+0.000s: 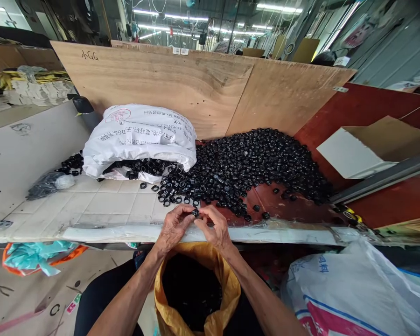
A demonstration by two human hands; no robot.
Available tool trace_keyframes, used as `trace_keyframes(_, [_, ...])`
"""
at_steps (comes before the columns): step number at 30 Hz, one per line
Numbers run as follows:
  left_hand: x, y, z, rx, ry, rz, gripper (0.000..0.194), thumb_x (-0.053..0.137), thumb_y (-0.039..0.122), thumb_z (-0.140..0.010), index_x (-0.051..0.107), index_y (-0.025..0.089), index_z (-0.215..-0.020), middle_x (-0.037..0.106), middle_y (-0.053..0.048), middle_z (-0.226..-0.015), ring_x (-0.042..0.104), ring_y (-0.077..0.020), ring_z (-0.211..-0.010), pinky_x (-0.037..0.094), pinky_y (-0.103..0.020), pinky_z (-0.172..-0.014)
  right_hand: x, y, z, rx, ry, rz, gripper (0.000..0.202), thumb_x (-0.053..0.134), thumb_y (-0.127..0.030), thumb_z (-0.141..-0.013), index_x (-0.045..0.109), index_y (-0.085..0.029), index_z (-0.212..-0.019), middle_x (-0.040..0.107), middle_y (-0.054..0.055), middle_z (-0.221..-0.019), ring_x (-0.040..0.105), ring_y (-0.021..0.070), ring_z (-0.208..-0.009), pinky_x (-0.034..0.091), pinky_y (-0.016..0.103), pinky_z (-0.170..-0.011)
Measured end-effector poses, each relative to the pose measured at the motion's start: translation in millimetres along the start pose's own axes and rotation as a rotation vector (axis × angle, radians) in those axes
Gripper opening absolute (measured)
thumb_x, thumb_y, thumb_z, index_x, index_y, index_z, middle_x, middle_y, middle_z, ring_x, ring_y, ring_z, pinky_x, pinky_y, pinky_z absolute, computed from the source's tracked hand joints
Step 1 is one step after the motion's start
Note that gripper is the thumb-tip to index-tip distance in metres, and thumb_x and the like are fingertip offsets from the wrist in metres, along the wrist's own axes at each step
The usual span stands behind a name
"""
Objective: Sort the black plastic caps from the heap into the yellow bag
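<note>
A small black part (pixel 195 213) is pinched between my two hands, just above the table's front edge. My left hand (pixel 175 226) has its thumb and fingertips closed on the part's left side. From the right, my right hand (pixel 214 226) touches it with bent fingers. Right below the hands, an open yellow sack (pixel 161 298) holds a dark mass of small black pieces. Behind them, a large heap of black parts (pixel 259 158) covers the table, with loose black rings (pixel 166 203) at its near left edge.
A white woven bag (pixel 143 130) spills black rings at the left. Wooden boards (pixel 161 79) stand behind. An open carton (pixel 357 149) is at the right, above a big white sack (pixel 336 280). A plastic bag (pixel 45 185) lies far left.
</note>
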State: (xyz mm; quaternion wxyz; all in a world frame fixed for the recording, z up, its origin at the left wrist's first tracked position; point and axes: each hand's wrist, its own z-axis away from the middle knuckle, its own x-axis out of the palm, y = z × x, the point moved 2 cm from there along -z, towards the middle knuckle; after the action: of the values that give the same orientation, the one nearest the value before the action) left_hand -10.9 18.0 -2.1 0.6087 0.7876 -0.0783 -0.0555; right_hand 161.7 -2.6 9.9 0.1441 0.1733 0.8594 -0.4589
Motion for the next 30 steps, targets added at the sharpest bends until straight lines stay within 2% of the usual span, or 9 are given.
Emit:
trace_keyframes(3, [-0.5,2,0,-0.017,0.015,-0.015,0.015,0.072,0.030,-0.091,0.075,0.020,-0.103,0.073,-0.007,-0.111,0.068,-0.0216,-0.107,0.051,-0.034,-0.100,-1,1,0,0.009,0.031,0.031,0.023,0.064,-0.032,-0.097,0.062,-0.021,-0.077,0.052,-0.002,-0.066,0.050,0.0151,-0.062,0.042,0.029,-0.064])
trace_keyframes(7, [0.0,4,0,-0.013,-0.027,-0.007,0.015,0.071,0.031,-0.093,0.074,0.020,-0.103,0.073,-0.007,-0.108,0.068,-0.0211,-0.104,0.053,-0.033,-0.098,1,4,-1,-0.007,-0.007,-0.044,0.015,0.060,-0.028,-0.099,0.070,-0.021,-0.108,0.071,0.004,-0.095,0.066,0.0182,-0.081,0.051,0.029,-0.074])
trace_keyframes(12, [-0.6,3,0,-0.002,-0.007,-0.017,0.015,0.072,0.031,-0.092,0.075,0.021,-0.102,0.073,-0.006,-0.109,0.068,-0.0207,-0.105,0.052,-0.033,-0.098,5,8,-1,0.043,0.025,0.078,0.024,0.056,-0.033,-0.102,0.065,-0.021,-0.084,0.065,0.001,-0.071,0.059,0.0160,-0.064,0.047,0.028,-0.064])
trace_keyframes(16, [-0.2,6,-1,-0.026,-0.037,0.012,0.014,0.071,0.031,-0.092,0.075,0.020,-0.102,0.073,-0.006,-0.107,0.068,-0.0203,-0.103,0.053,-0.032,-0.097,4,7,-1,0.027,0.012,0.022,0.018,0.057,-0.034,-0.101,0.068,-0.021,-0.106,0.072,0.004,-0.089,0.066,0.0181,-0.077,0.051,0.029,-0.072])
trace_keyframes(18, [0.4,8,-2,-0.025,-0.061,-0.014,0.013,0.070,0.030,-0.094,0.074,0.020,-0.101,0.074,-0.006,-0.105,0.069,-0.0201,-0.100,0.054,-0.033,-0.095,4,7,-2,0.030,-0.017,0.009,0.018,0.055,-0.032,-0.101,0.069,-0.021,-0.103,0.073,0.004,-0.091,0.067,0.0189,-0.080,0.051,0.030,-0.074])
trace_keyframes(22, [4.1,13,2,0.093,-0.051,-0.189,0.012,0.064,0.027,-0.097,0.073,0.021,-0.104,0.074,-0.006,-0.108,0.069,-0.0204,-0.103,0.054,-0.035,-0.098,9,4,0,0.158,-0.012,0.006,0.018,0.056,-0.034,-0.098,0.068,-0.021,-0.099,0.075,0.005,-0.089,0.068,0.0199,-0.078,0.051,0.030,-0.073])
trace_keyframes(25, [4.6,21,19,0.183,-0.032,-0.309,0.016,0.058,0.024,-0.099,0.069,0.022,-0.110,0.073,-0.007,-0.114,0.070,-0.0205,-0.108,0.054,-0.036,-0.099,11,-6,12,0.284,-0.022,-0.017,0.020,0.056,-0.035,-0.097,0.068,-0.020,-0.100,0.076,0.005,-0.092,0.069,0.0197,-0.078,0.052,0.029,-0.072])
trace_keyframes(29, [-17.0,32,45,0.053,-0.242,-0.444,0.011,0.060,0.028,-0.099,0.070,0.023,-0.100,0.074,-0.003,-0.098,0.071,-0.0188,-0.093,0.055,-0.032,-0.087,-1,-14,26,0.360,-0.181,0.015,0.023,0.062,-0.039,-0.094,0.066,-0.020,-0.082,0.067,0.000,-0.070,0.062,0.0166,-0.064,0.046,0.025,-0.062])
trace_keyframes(30, [-28.7,34,46,0.009,-0.231,-0.497,0.012,0.064,0.033,-0.097,0.070,0.023,-0.094,0.073,-0.002,-0.092,0.071,-0.0193,-0.088,0.055,-0.031,-0.083,-8,-12,26,0.358,-0.171,0.062,0.027,0.063,-0.041,-0.094,0.065,-0.020,-0.078,0.064,0.000,-0.068,0.060,0.0165,-0.063,0.045,0.026,-0.062])
